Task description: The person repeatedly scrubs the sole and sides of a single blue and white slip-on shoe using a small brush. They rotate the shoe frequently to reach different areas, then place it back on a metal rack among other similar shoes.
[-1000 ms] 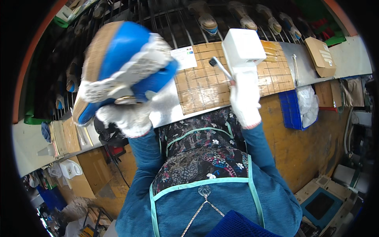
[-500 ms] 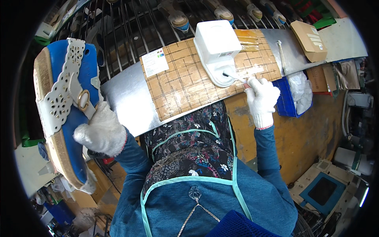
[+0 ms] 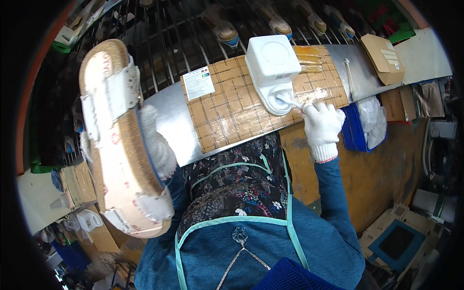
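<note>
My left hand (image 3: 159, 147), in a white knit glove, is closed round a sandal on a blue last. The sandal (image 3: 115, 140) stands tall at the left with its pale underside facing me; white strap ends are folded over that underside and its edge is tan. Its body hides most of my left fingers. My right hand (image 3: 323, 124), gloved too, pinches a thin white stick (image 3: 289, 100). The stick's far end dips into the round opening at the foot of a white plastic dispenser (image 3: 271, 60), which stands on a cardboard-covered board (image 3: 224, 113).
Behind the board is a rack of metal bars (image 3: 169, 58) carrying several more shoes on lasts. A second slim white stick (image 3: 348, 75) and an open cardboard box (image 3: 384, 58) lie at the right. Below them hangs a blue bin (image 3: 353, 128) with white plastic inside.
My left hand has turned the sandal from its strapped, buckled side to its underside and brought it rightward. The right hand keeps the stick at the dispenser, where the stick's end has shifted slightly.
</note>
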`<state>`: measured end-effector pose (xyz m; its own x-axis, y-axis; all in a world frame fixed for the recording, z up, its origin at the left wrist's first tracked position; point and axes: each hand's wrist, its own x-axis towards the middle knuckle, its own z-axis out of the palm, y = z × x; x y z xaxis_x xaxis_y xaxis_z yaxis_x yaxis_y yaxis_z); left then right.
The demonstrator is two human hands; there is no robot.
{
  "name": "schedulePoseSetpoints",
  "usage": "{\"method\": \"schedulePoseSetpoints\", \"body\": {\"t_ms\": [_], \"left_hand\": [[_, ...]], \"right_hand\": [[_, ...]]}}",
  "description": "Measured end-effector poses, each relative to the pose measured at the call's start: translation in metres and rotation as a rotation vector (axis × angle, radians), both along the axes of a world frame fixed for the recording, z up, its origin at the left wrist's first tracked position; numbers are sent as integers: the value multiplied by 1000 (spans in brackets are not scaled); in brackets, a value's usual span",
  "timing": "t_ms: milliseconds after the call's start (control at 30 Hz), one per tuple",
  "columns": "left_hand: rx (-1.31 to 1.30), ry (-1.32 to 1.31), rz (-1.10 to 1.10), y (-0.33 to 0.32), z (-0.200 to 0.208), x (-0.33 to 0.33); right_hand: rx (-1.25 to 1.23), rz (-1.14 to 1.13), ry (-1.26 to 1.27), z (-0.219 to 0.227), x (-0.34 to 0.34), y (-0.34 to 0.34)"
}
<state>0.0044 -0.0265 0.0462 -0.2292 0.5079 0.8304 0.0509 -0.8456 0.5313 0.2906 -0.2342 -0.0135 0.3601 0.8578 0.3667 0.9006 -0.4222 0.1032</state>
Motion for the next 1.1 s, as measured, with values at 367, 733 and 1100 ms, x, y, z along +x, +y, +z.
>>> {"method": "schedulePoseSetpoints", "body": {"t_ms": [367,733,1100], "left_hand": [[-452,-452,-760,-3,-23,-9],[81,163,-226,9,-99,50],[156,113,-185,17,-81,30]], "right_hand": [[344,-130,1452,-17,17,-23],[641,230,557,51,-29,29],[578,524,1159,60,-105,78]]}}
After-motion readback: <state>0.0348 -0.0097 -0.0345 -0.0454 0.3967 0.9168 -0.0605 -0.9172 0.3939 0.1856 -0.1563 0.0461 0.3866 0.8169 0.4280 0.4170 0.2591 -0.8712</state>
